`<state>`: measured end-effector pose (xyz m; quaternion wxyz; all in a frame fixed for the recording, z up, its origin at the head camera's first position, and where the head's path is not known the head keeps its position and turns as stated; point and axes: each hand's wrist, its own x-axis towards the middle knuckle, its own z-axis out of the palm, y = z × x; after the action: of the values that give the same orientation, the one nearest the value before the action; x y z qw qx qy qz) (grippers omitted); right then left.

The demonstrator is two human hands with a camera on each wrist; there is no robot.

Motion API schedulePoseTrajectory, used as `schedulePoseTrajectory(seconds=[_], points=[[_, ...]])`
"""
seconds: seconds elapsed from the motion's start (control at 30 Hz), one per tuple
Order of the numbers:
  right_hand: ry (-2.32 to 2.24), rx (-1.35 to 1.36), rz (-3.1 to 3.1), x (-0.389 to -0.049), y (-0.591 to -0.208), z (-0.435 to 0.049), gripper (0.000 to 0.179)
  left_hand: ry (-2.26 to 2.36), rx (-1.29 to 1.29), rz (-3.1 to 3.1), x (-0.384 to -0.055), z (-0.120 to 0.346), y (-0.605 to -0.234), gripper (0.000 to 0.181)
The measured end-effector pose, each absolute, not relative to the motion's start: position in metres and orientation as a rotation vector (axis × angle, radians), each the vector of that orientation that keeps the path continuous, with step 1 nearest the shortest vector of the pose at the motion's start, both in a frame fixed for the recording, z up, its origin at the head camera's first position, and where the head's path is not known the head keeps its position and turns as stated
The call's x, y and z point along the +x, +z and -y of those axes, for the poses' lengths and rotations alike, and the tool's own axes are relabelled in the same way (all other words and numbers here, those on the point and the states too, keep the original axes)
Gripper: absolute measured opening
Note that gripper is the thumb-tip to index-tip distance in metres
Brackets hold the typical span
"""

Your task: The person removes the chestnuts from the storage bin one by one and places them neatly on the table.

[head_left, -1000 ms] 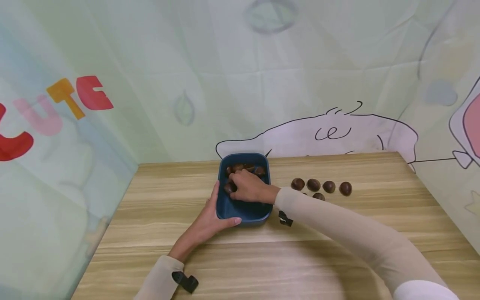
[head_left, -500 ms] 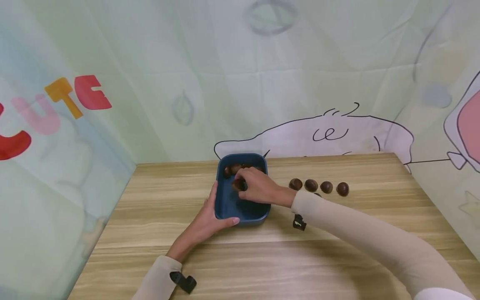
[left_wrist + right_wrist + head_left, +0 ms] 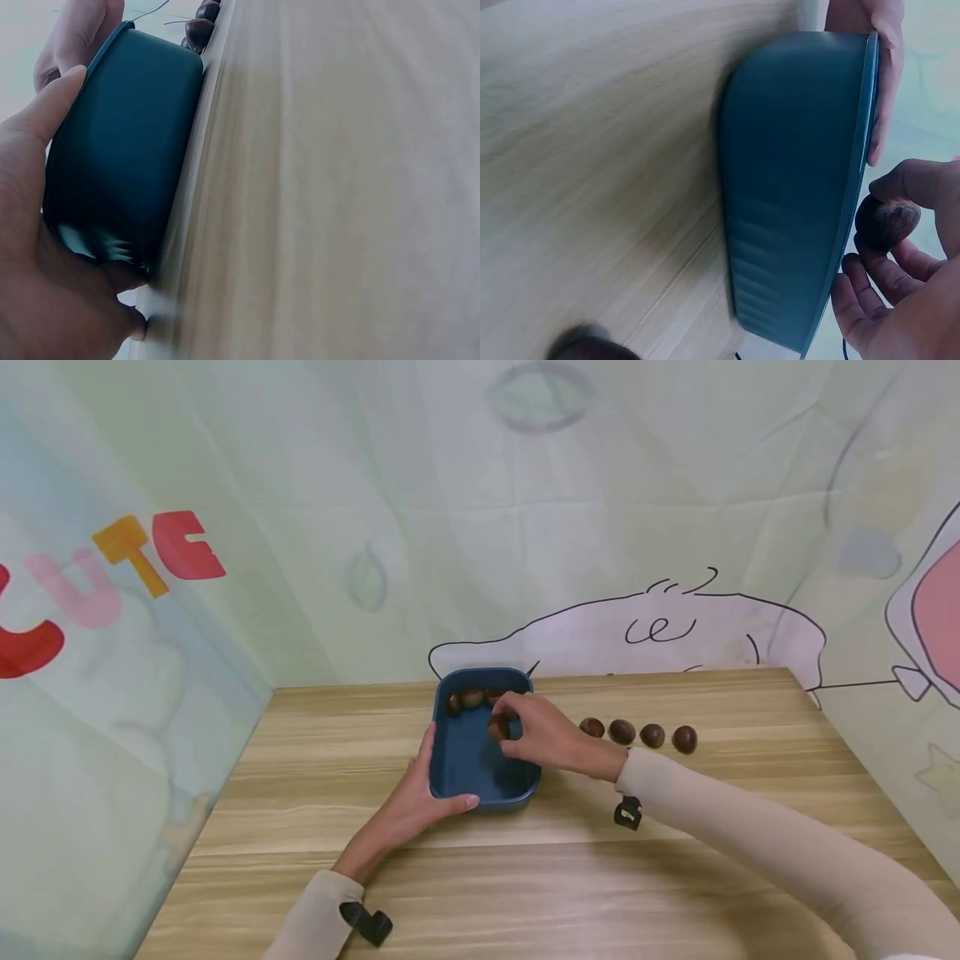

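Observation:
My right hand pinches a brown chestnut between thumb and fingers, over the right part of a blue rectangular container. In the right wrist view the held chestnut shows just beyond the container's rim. My left hand grips the container's near left corner, its thumb along the near rim and its fingers against the left side. Several chestnuts lie along the container's far wall, such as one chestnut; my right hand hides the far right corner.
To the right of the container, several loose chestnuts stand in a row on the wooden table, the outermost chestnut farthest right. A printed cloth backdrop rises right behind the table's far edge.
My right hand has lifted the chestnut from the container's left side and carried it rightward over the container. My left hand keeps its place on the corner.

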<state>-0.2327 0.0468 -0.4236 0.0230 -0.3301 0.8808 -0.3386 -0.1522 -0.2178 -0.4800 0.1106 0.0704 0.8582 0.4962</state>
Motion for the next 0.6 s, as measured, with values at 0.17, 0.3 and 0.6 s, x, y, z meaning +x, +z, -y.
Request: schedulePoseTrajectory(seconds=[0.17,0.3,0.6], points=[[-1.131,-0.955,-2.688,-0.227,-0.422,-0.058,0.042,1.45,0.205,-2.525,-0.152,0.218,-0.48,0.134],[-1.18,-0.938,-2.691,-0.227,-0.421,-0.066,0.042,1.444,0.203,-2.525,-0.152,0.218,-0.48,0.134],[-1.285,-0.927,-2.702,-0.226,-0.422,-0.085,0.041,1.441,0.189,-2.531,-0.152,0.217,-0.479,0.134]])
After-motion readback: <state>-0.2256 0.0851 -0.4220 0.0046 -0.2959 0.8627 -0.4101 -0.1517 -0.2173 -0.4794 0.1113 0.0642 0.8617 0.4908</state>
